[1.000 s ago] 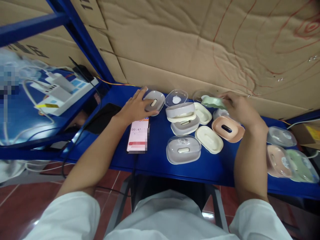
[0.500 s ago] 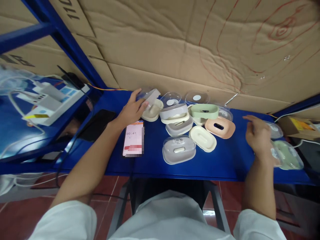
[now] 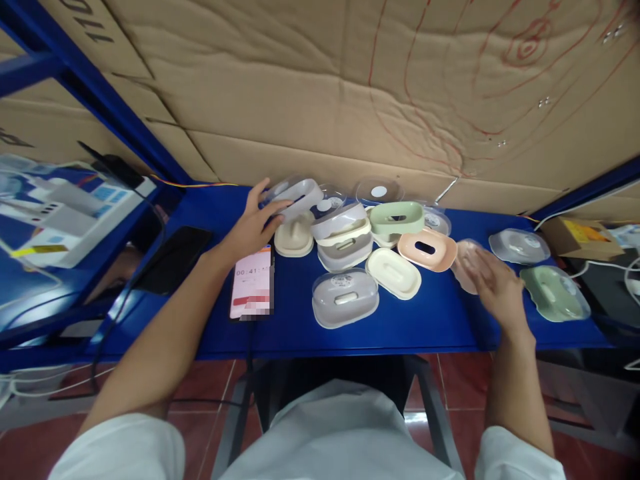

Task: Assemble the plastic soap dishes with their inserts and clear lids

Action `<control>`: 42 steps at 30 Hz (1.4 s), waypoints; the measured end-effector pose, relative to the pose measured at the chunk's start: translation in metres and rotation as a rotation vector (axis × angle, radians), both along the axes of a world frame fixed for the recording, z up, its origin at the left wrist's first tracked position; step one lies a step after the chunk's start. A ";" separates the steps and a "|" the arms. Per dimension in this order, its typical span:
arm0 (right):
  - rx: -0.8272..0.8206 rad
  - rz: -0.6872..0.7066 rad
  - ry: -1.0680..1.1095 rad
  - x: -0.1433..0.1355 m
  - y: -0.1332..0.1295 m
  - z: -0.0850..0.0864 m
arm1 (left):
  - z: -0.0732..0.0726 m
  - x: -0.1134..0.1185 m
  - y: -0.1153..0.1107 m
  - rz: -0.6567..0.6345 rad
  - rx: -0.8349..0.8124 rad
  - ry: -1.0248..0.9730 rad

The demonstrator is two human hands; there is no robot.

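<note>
My left hand [image 3: 263,217] is at the back left, its fingers round the end of a grey oval ring [image 3: 303,200] with a clear lid behind it, above a cream base [image 3: 295,237]. At the right my right hand [image 3: 493,283] grips a pink piece with a clear cover [image 3: 469,263], beside a peach ring [image 3: 427,249]. Between the hands lie a green ring [image 3: 397,219], a lilac ring [image 3: 340,222], a cream base [image 3: 393,273] and a grey covered box [image 3: 345,298].
A phone [image 3: 251,283] showing a timer lies left of the pieces, near a black item [image 3: 175,260]. A green covered box [image 3: 555,293] and a clear-covered grey one [image 3: 519,247] lie right. Cardboard [image 3: 280,87] rises behind the blue table [image 3: 290,333].
My right hand has moved left and now holds the pink piece. My left hand has tilted the grey ring more toward the camera. The view has shifted slightly.
</note>
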State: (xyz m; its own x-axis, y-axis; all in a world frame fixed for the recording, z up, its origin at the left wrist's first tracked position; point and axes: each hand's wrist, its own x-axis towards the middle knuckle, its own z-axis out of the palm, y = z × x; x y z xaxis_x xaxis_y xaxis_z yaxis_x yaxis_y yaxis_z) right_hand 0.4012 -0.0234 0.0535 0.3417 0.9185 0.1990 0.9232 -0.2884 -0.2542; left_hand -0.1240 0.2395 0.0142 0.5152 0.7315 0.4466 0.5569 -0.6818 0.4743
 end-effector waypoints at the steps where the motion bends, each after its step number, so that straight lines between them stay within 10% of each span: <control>1: 0.005 0.030 0.058 0.001 0.013 0.004 | -0.001 -0.001 0.002 0.004 0.001 -0.006; 7: 0.082 0.130 -0.076 0.005 0.058 0.018 | -0.004 -0.009 0.008 0.035 0.011 0.017; 18: 0.077 0.179 -0.177 0.009 0.001 -0.045 | -0.001 -0.012 0.009 0.109 0.007 -0.023; 33: 0.117 0.138 -0.246 0.002 0.017 -0.056 | 0.009 -0.007 0.002 0.085 0.039 -0.038; 42: 0.036 0.125 -0.157 0.015 0.050 -0.008 | 0.000 -0.006 0.004 0.164 -0.092 -0.060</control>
State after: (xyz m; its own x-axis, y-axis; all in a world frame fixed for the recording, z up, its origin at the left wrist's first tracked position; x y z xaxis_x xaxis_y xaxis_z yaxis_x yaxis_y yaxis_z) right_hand 0.4167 0.0267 0.0452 0.1875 0.9432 0.2744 0.9803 -0.1621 -0.1129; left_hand -0.1304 0.2435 0.0139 0.3600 0.8428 0.4000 0.6260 -0.5362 0.5663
